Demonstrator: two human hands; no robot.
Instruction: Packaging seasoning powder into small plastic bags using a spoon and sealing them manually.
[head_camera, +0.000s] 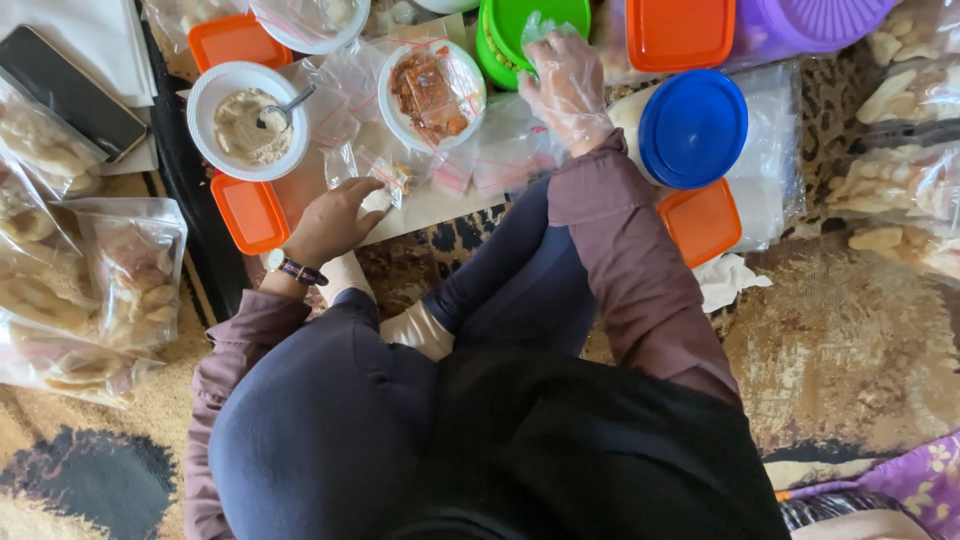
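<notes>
Hands work apart: our bare left hand (333, 222) at centre left pinches a small zip bag (385, 185) against the board, while our gloved right hand (567, 80), fingers loosely curled and holding nothing, hovers at upper centre beside the green tub (510, 30). A loose pinch could spill the bag's contents.

Clear zip bags of pale crackers (130, 275) far left and far right (900, 190); dark phone screen (70, 90) upper left.
</notes>
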